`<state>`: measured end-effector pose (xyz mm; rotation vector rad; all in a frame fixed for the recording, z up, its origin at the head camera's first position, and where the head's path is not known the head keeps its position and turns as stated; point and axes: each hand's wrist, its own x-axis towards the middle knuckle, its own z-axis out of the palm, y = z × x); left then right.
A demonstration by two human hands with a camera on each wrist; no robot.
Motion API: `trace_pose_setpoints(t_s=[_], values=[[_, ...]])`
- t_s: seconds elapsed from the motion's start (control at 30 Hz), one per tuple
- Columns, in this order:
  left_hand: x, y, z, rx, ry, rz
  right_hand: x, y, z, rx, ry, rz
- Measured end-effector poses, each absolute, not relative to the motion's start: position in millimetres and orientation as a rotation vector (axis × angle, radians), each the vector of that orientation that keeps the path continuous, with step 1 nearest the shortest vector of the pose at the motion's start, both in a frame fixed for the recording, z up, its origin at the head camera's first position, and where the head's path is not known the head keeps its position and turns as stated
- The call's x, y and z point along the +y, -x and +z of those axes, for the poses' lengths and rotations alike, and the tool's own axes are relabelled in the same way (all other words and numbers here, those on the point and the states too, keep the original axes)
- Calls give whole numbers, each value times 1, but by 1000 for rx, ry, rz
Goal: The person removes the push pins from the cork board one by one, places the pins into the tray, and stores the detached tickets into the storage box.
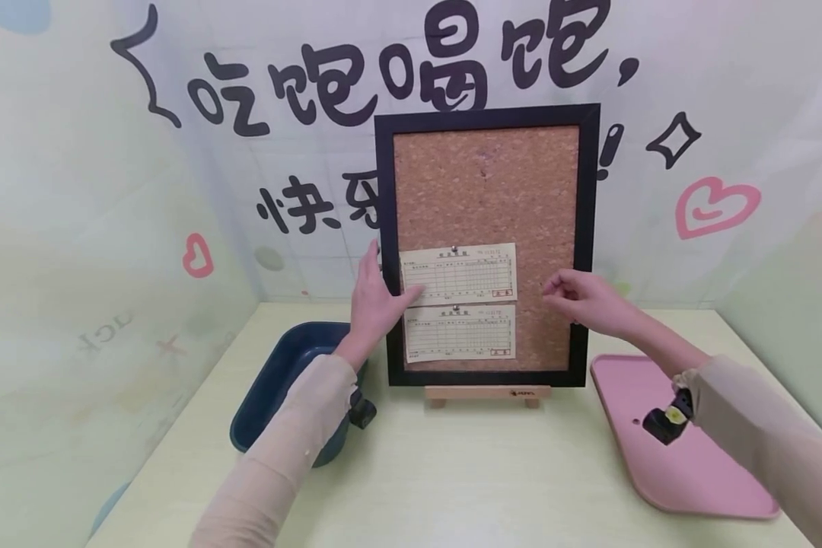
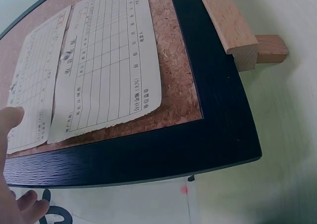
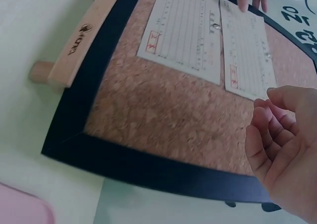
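At head-view centre, a rough cork board (image 1: 486,194) bears two pinned paper slips (image 1: 469,283); left hand (image 1: 377,301) grips its black left edge, right hand (image 1: 589,301) curls closed at right. Left wrist view, left: thumb (image 2: 10,119) on paper. Right wrist view, lower right: fingertips (image 3: 277,96) meet beside bare cork.

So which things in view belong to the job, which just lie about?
Part of the job, it seems:
framed cork board
upper slip
lower slip
their pins
wooden stand

Apparently lying about:
dark blue bin
pink tray
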<state>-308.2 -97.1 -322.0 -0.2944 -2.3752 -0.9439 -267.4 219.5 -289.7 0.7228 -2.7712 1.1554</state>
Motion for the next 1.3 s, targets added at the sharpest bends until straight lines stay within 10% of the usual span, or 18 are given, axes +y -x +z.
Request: trace_pose_setpoints(t_s=[1.3], values=[[-98, 316, -332, -2297, 398, -931, 133, 313, -273, -2625, -738, 1182]])
